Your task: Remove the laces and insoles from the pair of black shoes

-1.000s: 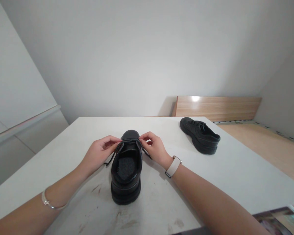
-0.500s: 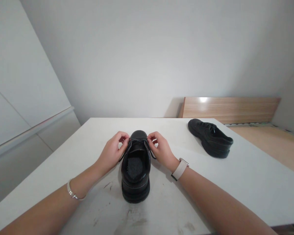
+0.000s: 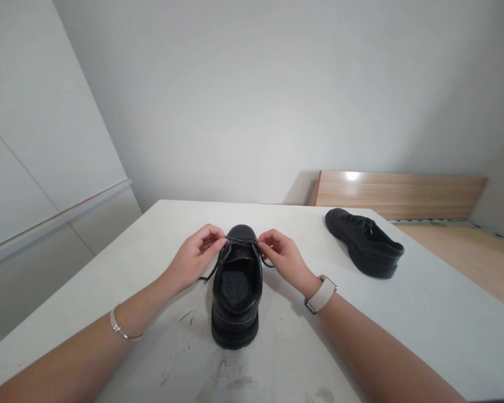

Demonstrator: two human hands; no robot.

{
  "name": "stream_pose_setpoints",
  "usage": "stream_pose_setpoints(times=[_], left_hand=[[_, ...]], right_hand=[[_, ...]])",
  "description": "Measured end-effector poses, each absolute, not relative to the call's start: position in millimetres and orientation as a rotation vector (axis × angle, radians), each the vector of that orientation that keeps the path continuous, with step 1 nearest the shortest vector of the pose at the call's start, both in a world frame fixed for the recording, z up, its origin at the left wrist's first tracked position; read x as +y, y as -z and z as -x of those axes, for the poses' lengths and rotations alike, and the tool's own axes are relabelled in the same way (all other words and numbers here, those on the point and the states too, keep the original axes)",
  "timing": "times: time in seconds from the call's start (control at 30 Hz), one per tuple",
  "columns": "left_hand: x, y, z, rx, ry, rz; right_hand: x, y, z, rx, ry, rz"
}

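Black lace [image 3: 242,241]: pinches it on one side of near shoe [image 3: 236,327] with left hand [image 3: 196,256], on the other with right hand [image 3: 284,258]; has near shoe sole down on white table [image 3: 428,319], toe away; has second shoe [image 3: 367,249] well apart, farther right.

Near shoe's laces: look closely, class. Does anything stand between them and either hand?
Nothing visible does. The left hand and right hand already pinch the laces at either side of the near shoe. The other shoe lies apart, beyond the right hand, blocking neither.
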State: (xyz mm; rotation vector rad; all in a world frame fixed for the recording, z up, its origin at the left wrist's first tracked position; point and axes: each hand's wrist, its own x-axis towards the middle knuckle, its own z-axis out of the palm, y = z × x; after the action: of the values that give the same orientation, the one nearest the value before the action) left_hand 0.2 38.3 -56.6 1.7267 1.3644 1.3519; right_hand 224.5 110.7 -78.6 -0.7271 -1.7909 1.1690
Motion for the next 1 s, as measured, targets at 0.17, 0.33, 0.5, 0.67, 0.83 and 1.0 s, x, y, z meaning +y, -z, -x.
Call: stream_pose_setpoints(times=[0.17, 0.33, 0.5, 0.67, 0.83, 1.0], left_hand=[[39.4, 55.2, 0.3, 1.363, -1.292, -1.614], [37.9, 51.9, -2.0, 1.335, -1.199, -1.619], [35.1, 50.3, -2.9, 1.386, -1.36, -1.641], [37.8, 54.7, 1.7, 1.456, -1.527, -1.52], [40.5, 58.3, 2.8, 1.428, -1.402, -1.45], [37.9, 57.7, 2.8, 1.347, -1.273, -1.446]], right_hand=[[111.6, 77.6, -224.7, -1.733, -1.401, 0.674], [109.0, 76.1, -224.6, -1.749, -1.38, 0.68], [104.9, 76.1, -220.9, -1.799, -1.05, 0.746], [106.4, 79.2, -216.0, -1.766, -0.869, 0.766], [108.5, 82.1, -217.8, -1.737, -1.058, 0.722], [109.5, 80.0, -221.7, -1.749, -1.218, 0.713]])
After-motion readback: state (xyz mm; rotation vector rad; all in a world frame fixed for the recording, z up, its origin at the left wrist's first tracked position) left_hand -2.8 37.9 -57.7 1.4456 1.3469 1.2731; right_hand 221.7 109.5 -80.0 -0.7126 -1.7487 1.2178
